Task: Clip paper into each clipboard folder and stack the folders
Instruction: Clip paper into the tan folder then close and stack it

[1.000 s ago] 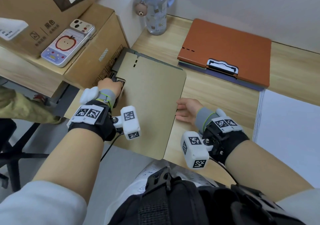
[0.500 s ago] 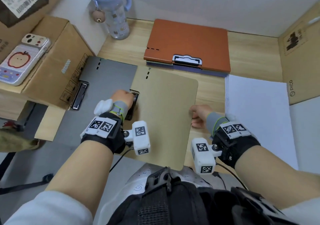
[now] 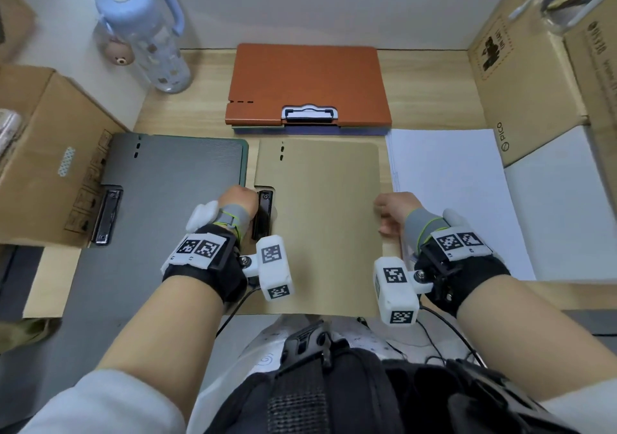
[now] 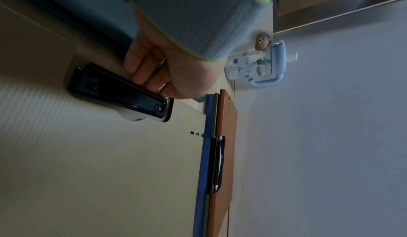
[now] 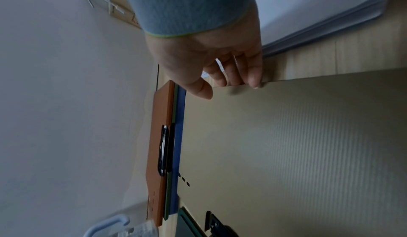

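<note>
both hands, left hand (image 3: 237, 199) and right hand (image 3: 395, 207), grip the tan folder's (image 3: 327, 220) side edges on the desk (image 3: 207, 113).

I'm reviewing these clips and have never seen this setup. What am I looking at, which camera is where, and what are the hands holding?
No robot here: a person wears one camera on the head and one on each wrist, with tracking markers. The head view looks down at a wooden desk. On it lie a tan folder, a grey folder beside it, a stack topped by an orange folder, and white paper. The left hand grips the tan folder's black clip; the right hand pinches its opposite edge. A water bottle stands at the back left.
</note>
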